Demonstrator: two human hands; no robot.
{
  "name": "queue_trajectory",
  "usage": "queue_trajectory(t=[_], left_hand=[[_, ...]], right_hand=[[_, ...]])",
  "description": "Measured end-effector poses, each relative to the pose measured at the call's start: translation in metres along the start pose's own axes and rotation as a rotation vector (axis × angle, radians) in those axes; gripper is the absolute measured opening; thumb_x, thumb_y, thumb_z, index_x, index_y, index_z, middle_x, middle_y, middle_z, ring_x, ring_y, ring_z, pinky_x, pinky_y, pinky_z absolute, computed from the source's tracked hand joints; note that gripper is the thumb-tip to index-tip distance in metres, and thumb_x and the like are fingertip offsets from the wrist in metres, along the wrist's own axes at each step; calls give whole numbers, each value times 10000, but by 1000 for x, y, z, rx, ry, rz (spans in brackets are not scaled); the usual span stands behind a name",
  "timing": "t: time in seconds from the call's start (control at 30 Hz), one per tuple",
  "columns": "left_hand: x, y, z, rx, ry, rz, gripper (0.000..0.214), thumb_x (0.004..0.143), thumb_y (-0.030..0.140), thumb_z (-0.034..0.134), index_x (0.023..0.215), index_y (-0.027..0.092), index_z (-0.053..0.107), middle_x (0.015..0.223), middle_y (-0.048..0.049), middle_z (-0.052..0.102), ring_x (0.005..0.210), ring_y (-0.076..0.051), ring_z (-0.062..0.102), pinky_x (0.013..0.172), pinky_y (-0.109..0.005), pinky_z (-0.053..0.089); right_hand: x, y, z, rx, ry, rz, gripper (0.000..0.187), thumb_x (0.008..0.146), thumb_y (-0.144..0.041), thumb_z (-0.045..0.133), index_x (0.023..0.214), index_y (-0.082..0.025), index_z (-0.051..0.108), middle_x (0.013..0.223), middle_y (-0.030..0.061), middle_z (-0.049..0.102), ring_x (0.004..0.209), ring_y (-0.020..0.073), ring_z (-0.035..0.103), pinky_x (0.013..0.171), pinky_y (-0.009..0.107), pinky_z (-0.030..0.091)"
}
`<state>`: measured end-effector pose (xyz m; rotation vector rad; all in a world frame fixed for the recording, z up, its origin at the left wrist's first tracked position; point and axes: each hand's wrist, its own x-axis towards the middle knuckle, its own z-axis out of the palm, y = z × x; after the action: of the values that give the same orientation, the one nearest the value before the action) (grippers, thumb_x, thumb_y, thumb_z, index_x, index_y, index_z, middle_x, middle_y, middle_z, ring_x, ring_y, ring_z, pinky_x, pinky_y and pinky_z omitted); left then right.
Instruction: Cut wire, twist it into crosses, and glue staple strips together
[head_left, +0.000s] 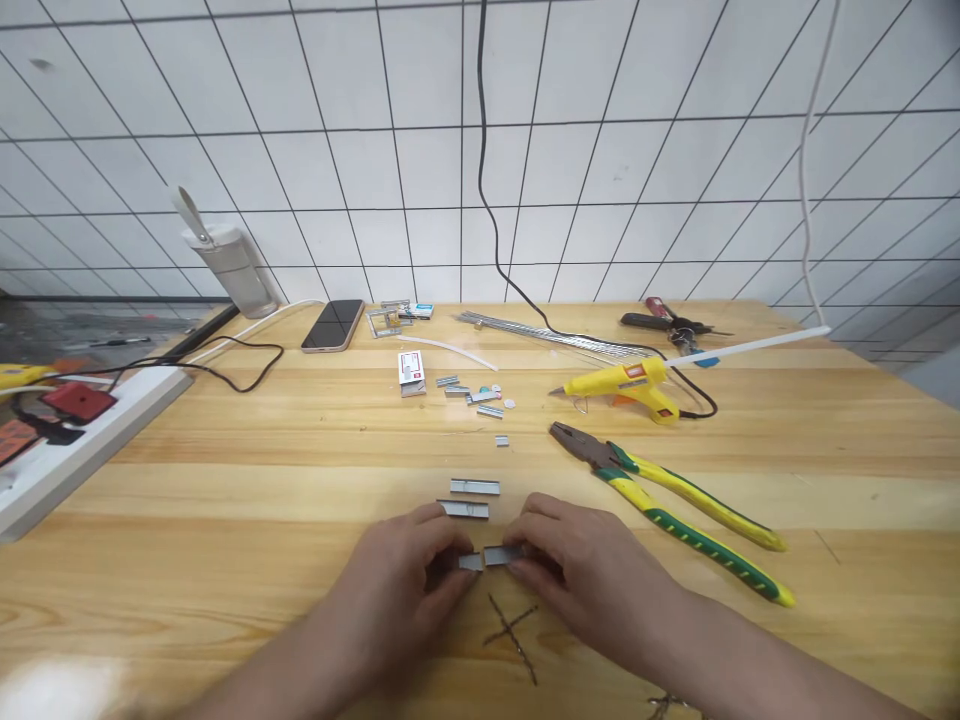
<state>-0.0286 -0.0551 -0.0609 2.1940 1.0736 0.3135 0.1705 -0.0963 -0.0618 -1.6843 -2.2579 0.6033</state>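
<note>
Between finger and thumb my left hand [409, 570] pinches a short strip of staples [470, 562]. Facing it, my right hand [574, 560] pinches another staple strip [501, 555]; the two inner ends are very close, and I cannot tell if they touch. Just beyond my fingers lie two longer staple strips, a nearer one [465, 509] close to my left fingertips and a farther one [475, 487]. In front of my wrists a cross of twisted dark wire [510, 632] rests on the wooden table [262, 480].
Right of centre lie combination pliers [667, 490] and a yellow glue gun [622, 385] with a cord. Farther back are a staple box [412, 372], loose staple pieces [457, 391], metal wires [555, 335], a phone [334, 326] and a bottle [232, 270]. A power strip [97, 440] sits left.
</note>
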Motion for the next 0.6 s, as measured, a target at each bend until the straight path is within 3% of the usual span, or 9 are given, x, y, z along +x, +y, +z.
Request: queue_trajectory(t=[0.6], left_hand=[[1,2,3,-9,32,11,157,769,158,512,821,221,646,840,-15,625,733,-156,578,653,-236,426]], right_hand=[[3,-4,2,17,-8,-2,102,774,-143,557,789,-202,639,791,11,619,728,162,575,611,252,388]])
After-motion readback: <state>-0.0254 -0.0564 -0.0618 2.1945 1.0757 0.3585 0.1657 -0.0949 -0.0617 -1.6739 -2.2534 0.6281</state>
